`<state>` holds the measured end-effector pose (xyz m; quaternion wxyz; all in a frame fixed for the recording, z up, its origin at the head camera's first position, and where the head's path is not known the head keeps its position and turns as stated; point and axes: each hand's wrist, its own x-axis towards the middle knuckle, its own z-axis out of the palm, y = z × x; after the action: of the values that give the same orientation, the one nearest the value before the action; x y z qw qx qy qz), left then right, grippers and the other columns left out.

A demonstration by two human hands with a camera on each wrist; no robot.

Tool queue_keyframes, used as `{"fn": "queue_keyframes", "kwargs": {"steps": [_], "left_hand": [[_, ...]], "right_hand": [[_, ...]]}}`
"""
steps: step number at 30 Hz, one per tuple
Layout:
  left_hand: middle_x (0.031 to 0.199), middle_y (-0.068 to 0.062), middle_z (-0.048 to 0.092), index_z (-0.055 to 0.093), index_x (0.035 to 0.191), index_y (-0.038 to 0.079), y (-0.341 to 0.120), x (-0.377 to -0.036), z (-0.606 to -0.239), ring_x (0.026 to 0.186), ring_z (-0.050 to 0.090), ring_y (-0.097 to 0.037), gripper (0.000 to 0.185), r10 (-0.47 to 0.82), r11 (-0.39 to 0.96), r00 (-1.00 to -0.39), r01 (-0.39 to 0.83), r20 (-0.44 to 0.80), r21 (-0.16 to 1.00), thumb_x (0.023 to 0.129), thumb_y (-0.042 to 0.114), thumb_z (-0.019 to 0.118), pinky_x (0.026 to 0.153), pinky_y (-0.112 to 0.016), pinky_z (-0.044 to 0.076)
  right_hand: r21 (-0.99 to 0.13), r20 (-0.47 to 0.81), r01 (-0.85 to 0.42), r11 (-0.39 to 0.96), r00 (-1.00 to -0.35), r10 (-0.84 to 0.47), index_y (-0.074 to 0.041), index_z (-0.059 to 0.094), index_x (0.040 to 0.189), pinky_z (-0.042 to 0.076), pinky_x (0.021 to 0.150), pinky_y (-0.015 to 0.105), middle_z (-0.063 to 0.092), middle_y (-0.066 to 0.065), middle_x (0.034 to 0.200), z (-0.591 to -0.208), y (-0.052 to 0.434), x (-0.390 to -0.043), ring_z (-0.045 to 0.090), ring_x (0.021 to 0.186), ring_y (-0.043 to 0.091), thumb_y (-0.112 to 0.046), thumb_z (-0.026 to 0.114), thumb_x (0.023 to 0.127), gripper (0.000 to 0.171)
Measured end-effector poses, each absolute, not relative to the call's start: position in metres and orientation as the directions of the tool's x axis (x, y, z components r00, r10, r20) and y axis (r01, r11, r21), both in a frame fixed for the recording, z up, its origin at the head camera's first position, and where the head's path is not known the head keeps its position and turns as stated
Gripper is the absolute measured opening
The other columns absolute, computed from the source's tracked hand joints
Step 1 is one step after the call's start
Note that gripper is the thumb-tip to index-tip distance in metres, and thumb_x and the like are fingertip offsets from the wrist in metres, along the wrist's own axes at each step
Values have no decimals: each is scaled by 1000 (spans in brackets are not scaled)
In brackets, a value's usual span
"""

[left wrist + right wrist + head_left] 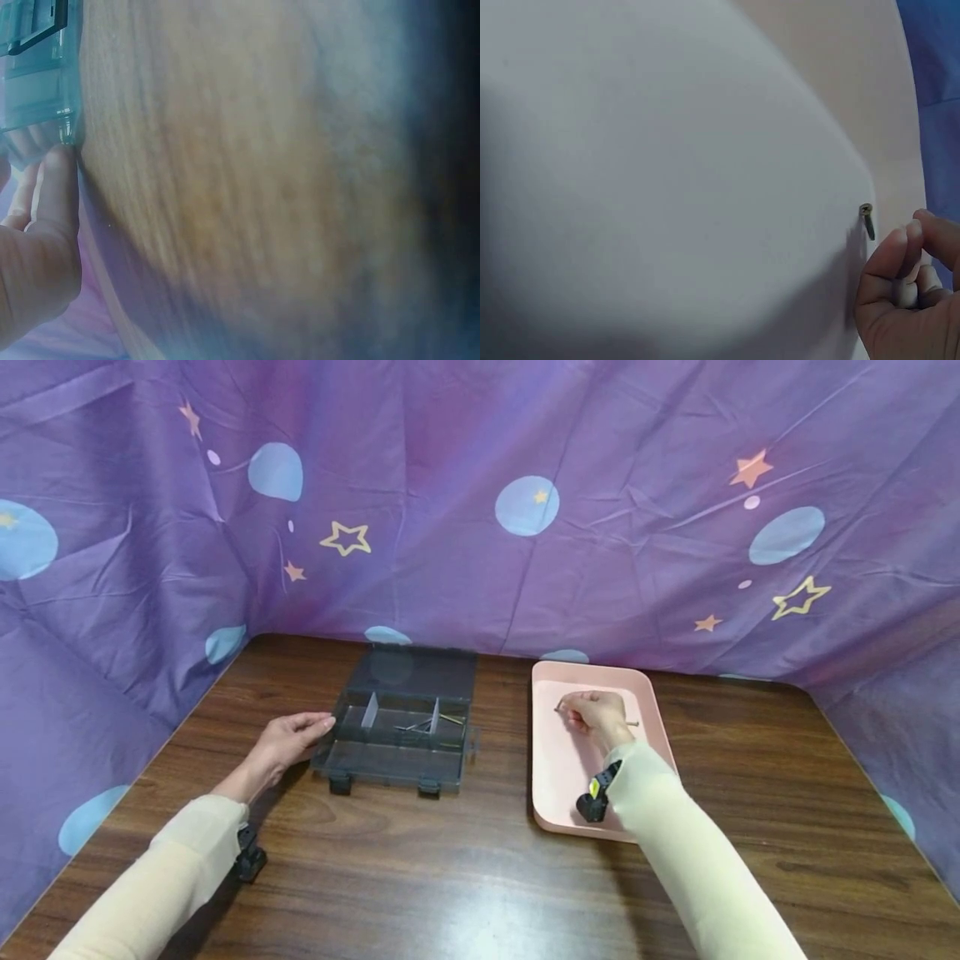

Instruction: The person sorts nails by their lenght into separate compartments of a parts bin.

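Observation:
My left hand (288,743) rests its fingertips against the left side of a dark see-through compartment box (390,760); the fingers look fairly straight. In the left wrist view they touch the box's corner (64,112). Over a pink tray (551,810), my right hand (596,714) has its fingers bent, thumb and fingertips drawn together. A small screw (866,214) lies right beside those fingertips, head toward the camera; a narrow gap shows there, and whether anything is pinched is hidden. Another screw (632,723) lies in the tray by the right wrist.
The box's lid (412,672) is raised at the back, and two latches (429,787) hang at the front. Upright dividers (370,710) split its back row. Several thin metal pieces (416,727) lie in the compartments. A purple curtain (450,585) stands behind the wooden table (390,877).

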<state>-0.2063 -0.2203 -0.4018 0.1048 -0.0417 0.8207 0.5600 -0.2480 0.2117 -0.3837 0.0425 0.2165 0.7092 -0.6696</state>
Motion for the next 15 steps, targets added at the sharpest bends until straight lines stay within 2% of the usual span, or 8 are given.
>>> {"fn": "queue_keyframes", "kwargs": {"steps": [5,12,15], "left_hand": [[137,-23,47,46,133,-8,-220,-206,-402,106,53,-5,53,46,372,-976,-180,-212,910,97,31,52,99,-35,47],[136,-21,48,47,133,-8,-220,-206,-403,97,52,5,54,43,358,-977,-181,-210,916,97,32,53,97,-32,48],[134,-18,51,47,133,-8,-220,-206,-403,95,52,6,55,42,347,-977,-184,-211,920,96,32,54,96,-30,49]], "right_hand": [[-941,-333,336,-33,-907,257,2,61,79,51,47,16,57,-1,54,-388,208,-248,53,47,4,7,55,87,11],[-941,-331,335,-43,-891,310,8,61,84,50,43,17,57,-1,51,-395,204,-249,52,43,4,5,57,87,5],[-942,-328,333,-44,-885,330,12,62,91,49,41,16,58,1,51,-399,202,-251,52,41,4,7,59,85,9]]}}
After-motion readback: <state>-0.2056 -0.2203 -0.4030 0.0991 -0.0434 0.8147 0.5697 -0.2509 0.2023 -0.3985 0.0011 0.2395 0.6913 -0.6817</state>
